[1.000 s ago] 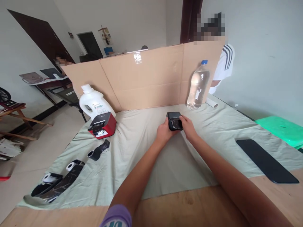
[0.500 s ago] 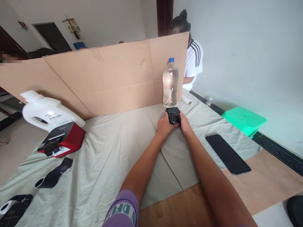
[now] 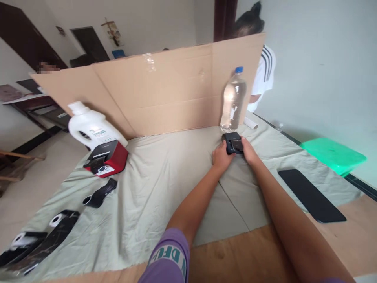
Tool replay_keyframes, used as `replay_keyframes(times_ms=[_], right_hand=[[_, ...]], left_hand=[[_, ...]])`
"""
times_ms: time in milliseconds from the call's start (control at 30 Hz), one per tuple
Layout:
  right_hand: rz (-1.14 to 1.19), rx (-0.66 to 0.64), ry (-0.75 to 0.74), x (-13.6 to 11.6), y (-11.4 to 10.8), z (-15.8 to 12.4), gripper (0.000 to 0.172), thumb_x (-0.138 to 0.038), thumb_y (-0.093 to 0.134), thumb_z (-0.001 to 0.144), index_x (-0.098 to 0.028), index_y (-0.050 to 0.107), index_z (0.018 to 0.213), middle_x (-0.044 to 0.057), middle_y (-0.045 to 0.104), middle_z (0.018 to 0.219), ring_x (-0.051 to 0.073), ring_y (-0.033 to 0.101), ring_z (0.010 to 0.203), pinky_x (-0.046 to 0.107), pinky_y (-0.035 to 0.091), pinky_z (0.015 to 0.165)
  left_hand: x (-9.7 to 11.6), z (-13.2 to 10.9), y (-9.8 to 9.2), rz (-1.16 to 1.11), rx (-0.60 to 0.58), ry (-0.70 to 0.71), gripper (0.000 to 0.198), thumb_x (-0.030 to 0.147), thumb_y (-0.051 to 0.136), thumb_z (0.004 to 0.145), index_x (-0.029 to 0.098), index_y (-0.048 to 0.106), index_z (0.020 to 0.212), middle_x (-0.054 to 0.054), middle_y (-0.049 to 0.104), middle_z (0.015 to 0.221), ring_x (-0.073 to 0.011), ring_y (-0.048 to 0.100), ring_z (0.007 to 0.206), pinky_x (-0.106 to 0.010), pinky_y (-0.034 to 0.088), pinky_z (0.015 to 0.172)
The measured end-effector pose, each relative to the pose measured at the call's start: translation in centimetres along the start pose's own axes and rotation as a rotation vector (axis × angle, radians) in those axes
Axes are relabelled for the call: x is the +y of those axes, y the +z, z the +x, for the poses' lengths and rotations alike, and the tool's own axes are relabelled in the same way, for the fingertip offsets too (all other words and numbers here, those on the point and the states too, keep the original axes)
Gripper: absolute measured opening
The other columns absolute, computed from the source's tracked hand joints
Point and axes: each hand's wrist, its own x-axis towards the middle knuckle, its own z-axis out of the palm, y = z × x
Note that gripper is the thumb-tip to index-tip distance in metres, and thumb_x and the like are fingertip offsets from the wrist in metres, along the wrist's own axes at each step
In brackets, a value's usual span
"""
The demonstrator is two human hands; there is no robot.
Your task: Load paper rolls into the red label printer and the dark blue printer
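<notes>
Both hands are out in front of me at the far side of the cloth, closed round a small black box-shaped device (image 3: 231, 140) with a glossy dark panel on its front. My left hand (image 3: 223, 155) grips its left side, thumb toward the front. Along its right side my right hand (image 3: 249, 150) presses, fingers partly hidden. Just behind the device stands a clear bottle (image 3: 234, 100) of colourless liquid with a blue cap. What the device rests on is hard to make out.
A tall cardboard sheet (image 3: 171, 92) closes off the back. Leftward are a white jug (image 3: 97, 127), a red and black boxy machine (image 3: 116, 159) and several black rolls (image 3: 101, 192). A dark phone-like slab (image 3: 312, 195) lies right, near a green stool (image 3: 334, 155). Behind the cardboard is a person (image 3: 266, 74).
My view has turned left, so everything appears further right and more black rolls show at lower left. Both hands keep hold of the black device near the bottle.
</notes>
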Motion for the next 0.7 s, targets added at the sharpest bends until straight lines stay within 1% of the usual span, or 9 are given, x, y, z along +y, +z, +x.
replay_keyframes(times_ms=[100, 200, 267, 333, 400, 433, 533, 600, 700], right_hand=[[-0.354, 0.377, -0.185, -2.4, -0.8, -1.3, 0.059, -0.051, 0.044, 0.091, -0.012, 0.059, 0.133, 0.021, 0.055, 0.137, 0.041, 0.043, 0.13, 0.066, 0.026, 0.111], [-0.441, 0.465, -0.43, -6.2, -0.3, -3.3, 0.055, -0.044, 0.052, 0.088, -0.014, 0.056, 0.135, 0.022, 0.054, 0.134, 0.04, 0.044, 0.127, 0.063, 0.029, 0.108], [-0.391, 0.387, -0.541, -9.1, 1.9, -5.2, 0.05, -0.04, 0.054, 0.088, -0.017, 0.057, 0.132, 0.02, 0.057, 0.128, 0.038, 0.047, 0.124, 0.061, 0.032, 0.106], [-0.284, 0.235, -0.609, -11.9, 5.9, -7.7, 0.044, -0.038, 0.055, 0.087, -0.019, 0.058, 0.126, 0.017, 0.06, 0.12, 0.036, 0.052, 0.118, 0.06, 0.037, 0.104], [-0.1, 0.012, -0.614, -14.6, 11.6, -10.4, 0.04, -0.037, 0.056, 0.087, -0.02, 0.058, 0.123, 0.014, 0.062, 0.119, 0.032, 0.056, 0.115, 0.056, 0.042, 0.102], [-0.002, -0.105, -0.588, -15.9, 15.0, -11.7, 0.038, -0.036, 0.057, 0.087, -0.021, 0.058, 0.123, 0.013, 0.062, 0.118, 0.03, 0.058, 0.114, 0.054, 0.045, 0.102], [0.247, -0.419, -0.412, -19.4, 25.8, -14.8, 0.043, -0.035, 0.059, 0.087, -0.026, 0.056, 0.129, 0.01, 0.06, 0.134, 0.026, 0.057, 0.125, 0.049, 0.045, 0.107], [0.35, -0.588, -0.305, -21.4, 32.7, -16.0, 0.063, -0.037, 0.069, 0.081, -0.028, 0.049, 0.14, 0.011, 0.053, 0.146, 0.029, 0.05, 0.136, 0.051, 0.041, 0.114], [0.42, -0.762, -0.103, -23.4, 40.9, -16.9, 0.102, -0.039, 0.083, 0.067, -0.027, 0.033, 0.155, 0.012, 0.039, 0.159, 0.035, 0.035, 0.148, 0.058, 0.032, 0.12]], left_hand=[[-2.4, -1.8, -4.8, -0.125, 0.082, 0.027, 0.061, 0.025, 0.062, 0.09, 0.015, 0.05, 0.149, -0.012, 0.057, 0.148, -0.024, 0.055, 0.137, -0.035, 0.04, 0.117], [-6.8, -4.1, -14.8, -0.138, 0.353, 0.064, 0.05, 0.021, 0.055, 0.091, 0.014, 0.059, 0.14, -0.011, 0.061, 0.144, -0.0219, 0.057, 0.134, -0.032, 0.041, 0.117], [-10.3, -6.3, -23.3, -0.057, 0.614, 0.059, 0.045, 0.02, 0.054, 0.092, 0.015, 0.062, 0.135, -0.01, 0.065, 0.139, -0.0219, 0.057, 0.133, -0.034, 0.039, 0.119], [-13.7, -8.8, -31.4, 0.089, 0.84, -0.032, 0.044, 0.021, 0.052, 0.094, 0.013, 0.059, 0.136, -0.011, 0.063, 0.14, -0.0232, 0.055, 0.134, -0.037, 0.038, 0.119], [-16.8, -11.6, -37.6, 0.242, 0.986, -0.203, 0.051, 0.019, 0.051, 0.094, 0.009, 0.05, 0.144, -0.015, 0.055, 0.148, -0.0279, 0.047, 0.141, -0.043, 0.033, 0.122], [-18.2, -12.7, -39.8, 0.301, 0.972, -0.286, 0.061, 0.02, 0.054, 0.093, 0.007, 0.04, 0.151, -0.018, 0.046, 0.155, -0.0319, 0.039, 0.147, -0.048, 0.029, 0.123], [-22.2, -15.0, -43.2, 0.282, 0.833, -0.507, 0.071, 0.023, 0.052, 0.095, 0.002, 0.024, 0.157, -0.027, 0.036, 0.159, -0.0387, 0.037, 0.148, -0.053, 0.031, 0.12], [-24.5, -15.4, -43.8, 0.152, 0.795, -0.604, 0.065, 0.025, 0.052, 0.096, 0.002, 0.033, 0.154, -0.026, 0.045, 0.154, -0.0377, 0.043, 0.144, -0.05, 0.034, 0.119], [-27.4, -15.3, -43.8, -0.15, 0.874, -0.663, 0.054, 0.03, 0.052, 0.095, 0.009, 0.049, 0.144, -0.02, 0.053, 0.149, -0.0304, 0.047, 0.142, -0.041, 0.036, 0.118]])
